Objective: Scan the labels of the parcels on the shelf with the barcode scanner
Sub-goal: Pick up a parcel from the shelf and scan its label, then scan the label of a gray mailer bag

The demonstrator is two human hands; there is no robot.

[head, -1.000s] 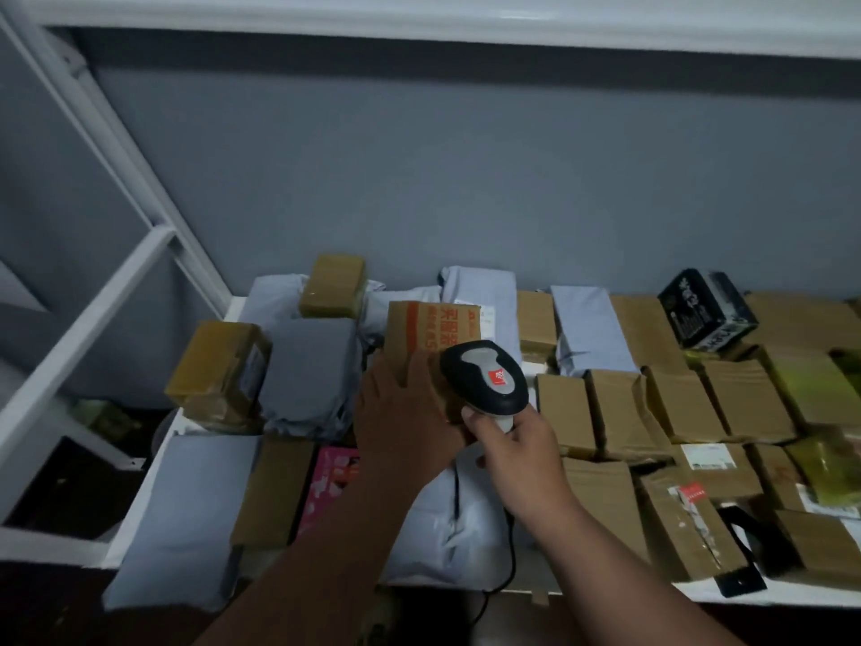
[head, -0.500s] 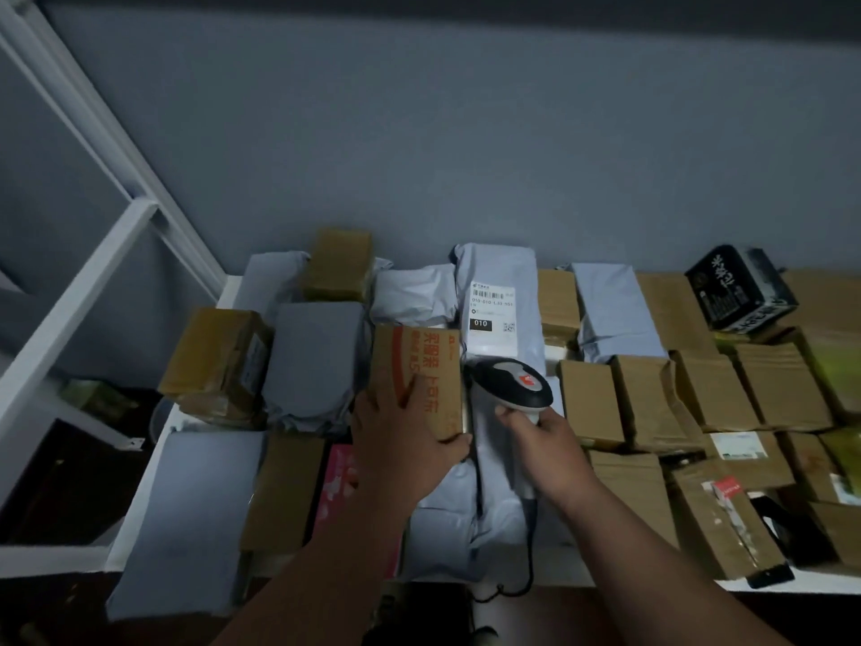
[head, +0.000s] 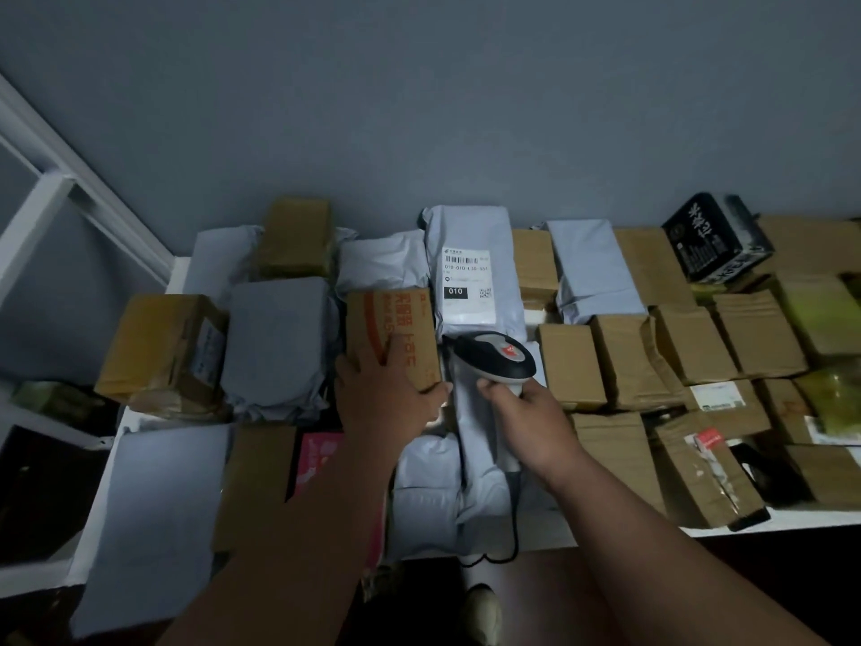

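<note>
Clearing the sightline for a scan.
Left hand (head: 389, 403) grips the orange-printed cardboard box (head: 391, 335), apparently held aside; right hand (head: 526, 412) grips the black-and-grey handheld barcode scanner (head: 496, 361), aimed toward the white barcoded label (head: 467, 284).

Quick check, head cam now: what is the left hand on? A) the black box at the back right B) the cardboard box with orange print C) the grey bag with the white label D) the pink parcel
B: the left hand grips the cardboard box with orange print, while the right hand holds the barcode scanner beside it.
</note>
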